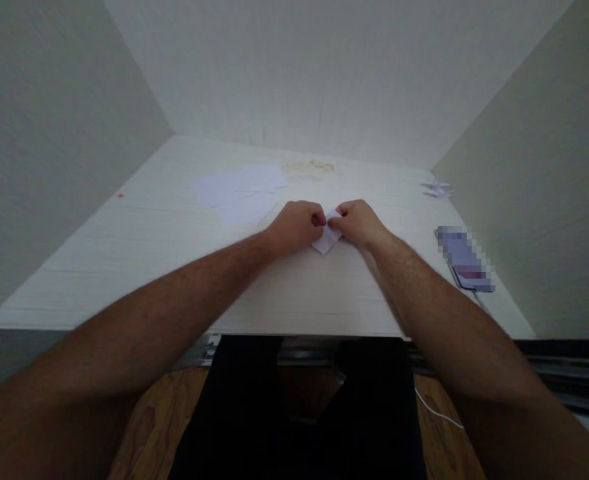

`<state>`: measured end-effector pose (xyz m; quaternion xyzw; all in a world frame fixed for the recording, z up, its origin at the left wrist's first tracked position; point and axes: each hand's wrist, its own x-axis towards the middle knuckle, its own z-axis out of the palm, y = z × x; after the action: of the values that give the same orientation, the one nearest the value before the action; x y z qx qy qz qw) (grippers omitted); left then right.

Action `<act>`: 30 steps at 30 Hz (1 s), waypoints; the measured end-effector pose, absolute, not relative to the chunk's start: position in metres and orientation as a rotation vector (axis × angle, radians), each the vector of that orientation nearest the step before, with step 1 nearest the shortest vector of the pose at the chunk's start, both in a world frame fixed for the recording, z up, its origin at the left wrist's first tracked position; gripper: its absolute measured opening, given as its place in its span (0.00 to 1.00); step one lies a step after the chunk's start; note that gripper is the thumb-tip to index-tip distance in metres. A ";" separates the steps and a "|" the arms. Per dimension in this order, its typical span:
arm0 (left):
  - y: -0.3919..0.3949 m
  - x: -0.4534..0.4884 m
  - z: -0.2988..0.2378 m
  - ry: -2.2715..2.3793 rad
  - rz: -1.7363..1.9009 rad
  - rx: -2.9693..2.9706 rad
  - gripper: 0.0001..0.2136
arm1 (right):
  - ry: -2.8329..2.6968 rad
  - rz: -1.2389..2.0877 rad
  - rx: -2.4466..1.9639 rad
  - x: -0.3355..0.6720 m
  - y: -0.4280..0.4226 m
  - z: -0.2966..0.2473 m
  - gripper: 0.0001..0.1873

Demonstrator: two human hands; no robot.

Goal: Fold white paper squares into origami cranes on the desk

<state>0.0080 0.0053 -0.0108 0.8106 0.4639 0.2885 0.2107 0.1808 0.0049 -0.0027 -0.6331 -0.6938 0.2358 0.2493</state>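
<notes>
A small folded piece of white paper (pixel 326 241) is held between my two hands, just above or on the white tabletop. My left hand (pixel 298 227) pinches its left edge, fingers curled in. On the other side, my right hand (pixel 360 223) grips the upper right edge between thumb and fingers. One corner of the paper points down toward me. The fingers hide part of its folds.
Loose white paper sheets (pixel 241 190) lie overlapping left of my hands. Folded paper pieces (pixel 438 189) sit at the far right, and a phone (pixel 464 259) with a cable lies nearer. Walls enclose the tabletop (pixel 294 300) on three sides.
</notes>
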 end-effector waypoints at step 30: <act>0.015 -0.031 -0.011 0.625 0.541 2.814 0.13 | -2.141 0.588 -1.367 0.205 0.003 -0.021 0.06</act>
<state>-0.0314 0.0146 -0.0105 0.9543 0.2118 0.1835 0.1041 0.2054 0.0028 -0.0206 -0.5056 -0.7920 0.2177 0.2640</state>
